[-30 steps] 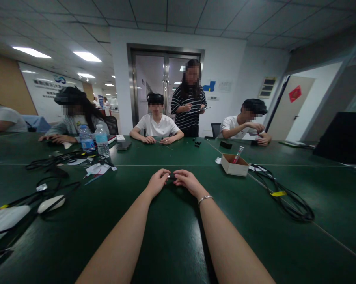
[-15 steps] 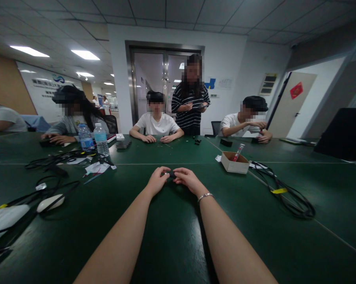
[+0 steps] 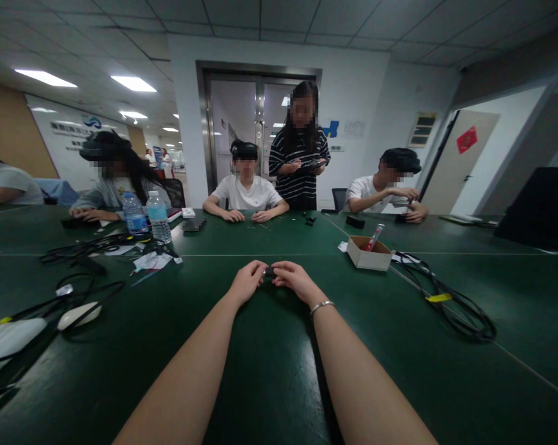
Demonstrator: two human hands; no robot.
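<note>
A small dark object (image 3: 270,272) is held between my two hands, above the green table (image 3: 269,346) near the middle of the view. My left hand (image 3: 249,280) pinches its left end, where a small light or shiny bit shows at the fingertips. On its right end the fingers and thumb of my right hand (image 3: 295,280) are closed, with a silver bracelet on that wrist. The fingertips of both hands are a short gap apart. What the object is stays too small to tell, and my fingers hide its ends.
An open box (image 3: 369,259) with a red-and-clear tube stands right of my hands, beside a coiled black cable (image 3: 464,318). At left are two bottles (image 3: 159,217), papers, cables and a white mouse (image 3: 79,316). Several people sit across the table; one person (image 3: 300,154) stands.
Both hands stay in nearly the same place around the dark object, with the left fingers slightly shifted. The standing person's head and tablet have moved a little.
</note>
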